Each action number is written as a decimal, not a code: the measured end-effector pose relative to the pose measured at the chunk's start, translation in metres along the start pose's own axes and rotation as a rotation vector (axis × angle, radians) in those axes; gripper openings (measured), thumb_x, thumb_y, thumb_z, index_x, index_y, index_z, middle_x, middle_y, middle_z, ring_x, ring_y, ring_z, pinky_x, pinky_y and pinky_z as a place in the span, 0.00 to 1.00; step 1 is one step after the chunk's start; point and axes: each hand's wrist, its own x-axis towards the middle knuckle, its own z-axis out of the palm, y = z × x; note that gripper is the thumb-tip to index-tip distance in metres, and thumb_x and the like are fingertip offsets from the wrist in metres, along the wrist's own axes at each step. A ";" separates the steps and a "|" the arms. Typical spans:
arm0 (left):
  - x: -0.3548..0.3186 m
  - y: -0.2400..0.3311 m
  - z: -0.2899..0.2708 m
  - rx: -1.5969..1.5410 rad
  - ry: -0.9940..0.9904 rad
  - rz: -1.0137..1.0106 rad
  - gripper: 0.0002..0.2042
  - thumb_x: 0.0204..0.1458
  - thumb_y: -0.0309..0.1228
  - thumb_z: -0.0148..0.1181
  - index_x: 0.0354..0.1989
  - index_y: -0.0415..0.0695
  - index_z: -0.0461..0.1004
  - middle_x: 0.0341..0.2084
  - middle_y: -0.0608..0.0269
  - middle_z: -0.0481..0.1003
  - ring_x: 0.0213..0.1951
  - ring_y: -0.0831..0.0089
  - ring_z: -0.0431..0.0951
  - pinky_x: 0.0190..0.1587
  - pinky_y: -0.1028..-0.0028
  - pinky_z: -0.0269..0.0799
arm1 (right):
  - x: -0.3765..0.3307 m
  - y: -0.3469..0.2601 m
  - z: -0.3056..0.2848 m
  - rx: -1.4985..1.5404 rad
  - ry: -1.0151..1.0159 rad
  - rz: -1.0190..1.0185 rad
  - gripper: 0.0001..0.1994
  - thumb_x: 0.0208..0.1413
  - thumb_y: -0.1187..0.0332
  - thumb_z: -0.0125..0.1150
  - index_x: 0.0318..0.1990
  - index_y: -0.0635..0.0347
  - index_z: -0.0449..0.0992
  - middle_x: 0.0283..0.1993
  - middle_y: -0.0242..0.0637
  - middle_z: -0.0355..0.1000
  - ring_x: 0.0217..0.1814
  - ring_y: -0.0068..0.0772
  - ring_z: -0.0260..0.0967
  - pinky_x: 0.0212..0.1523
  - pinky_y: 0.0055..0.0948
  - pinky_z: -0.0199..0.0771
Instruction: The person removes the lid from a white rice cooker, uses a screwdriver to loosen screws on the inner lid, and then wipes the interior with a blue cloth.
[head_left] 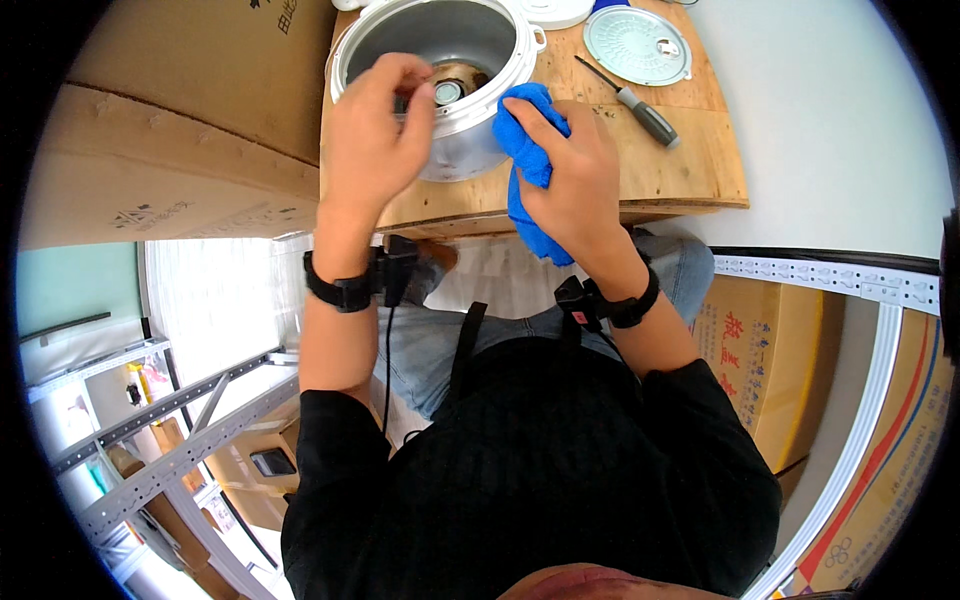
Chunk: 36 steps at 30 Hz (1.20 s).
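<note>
An open silver rice cooker body (470, 130) stands on a wooden table (690, 170), its round heating plate visible inside. My left hand (375, 125) rests on the cooker's near rim, fingers curled over the edge toward the inside; whether it holds anything small I cannot tell. My right hand (575, 165) grips a bright blue cloth (525, 150) pressed against the cooker's outer right wall, with the cloth's tail hanging below the table edge.
A screwdriver (635, 105) with a dark handle lies on the table right of the cooker. A round metal inner lid (637, 45) sits behind it. Cardboard boxes (190, 120) stand at the left and lower right (760, 350). Metal shelving (170, 440) is at lower left.
</note>
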 end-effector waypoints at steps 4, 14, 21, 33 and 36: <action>0.003 0.023 0.021 0.002 -0.063 -0.077 0.07 0.55 0.22 0.55 0.40 0.42 0.75 0.25 0.57 0.79 0.28 0.62 0.81 0.32 0.69 0.74 | -0.002 -0.008 0.002 -0.060 -0.049 0.012 0.31 0.35 0.71 0.67 0.55 0.42 0.76 0.44 0.42 0.68 0.45 0.50 0.67 0.39 0.45 0.65; -0.003 0.004 0.053 0.100 0.231 0.070 0.06 0.42 0.24 0.57 0.28 0.48 0.78 0.13 0.67 0.73 0.16 0.70 0.74 0.21 0.73 0.67 | 0.002 0.009 0.010 -0.023 -0.006 0.042 0.32 0.35 0.72 0.65 0.56 0.40 0.75 0.41 0.43 0.68 0.41 0.51 0.67 0.37 0.45 0.67; 0.000 0.000 0.051 0.179 0.174 0.073 0.05 0.44 0.23 0.57 0.27 0.45 0.79 0.15 0.60 0.75 0.18 0.68 0.77 0.24 0.73 0.71 | 0.009 0.007 0.007 -0.035 -0.037 0.027 0.34 0.34 0.72 0.66 0.57 0.41 0.74 0.39 0.43 0.68 0.39 0.52 0.67 0.36 0.44 0.68; 0.001 -0.006 0.039 0.188 0.075 0.066 0.04 0.43 0.23 0.54 0.21 0.44 0.75 0.13 0.60 0.72 0.15 0.67 0.73 0.21 0.73 0.67 | 0.004 0.010 0.006 0.018 -0.023 0.062 0.30 0.40 0.73 0.64 0.56 0.37 0.76 0.39 0.40 0.69 0.40 0.49 0.69 0.38 0.44 0.69; 0.001 -0.014 0.030 0.125 0.036 0.093 0.04 0.44 0.22 0.53 0.22 0.42 0.75 0.13 0.59 0.71 0.16 0.69 0.73 0.22 0.73 0.66 | 0.003 0.012 0.004 0.028 -0.024 0.011 0.31 0.39 0.74 0.64 0.56 0.37 0.76 0.40 0.40 0.69 0.41 0.49 0.69 0.39 0.44 0.69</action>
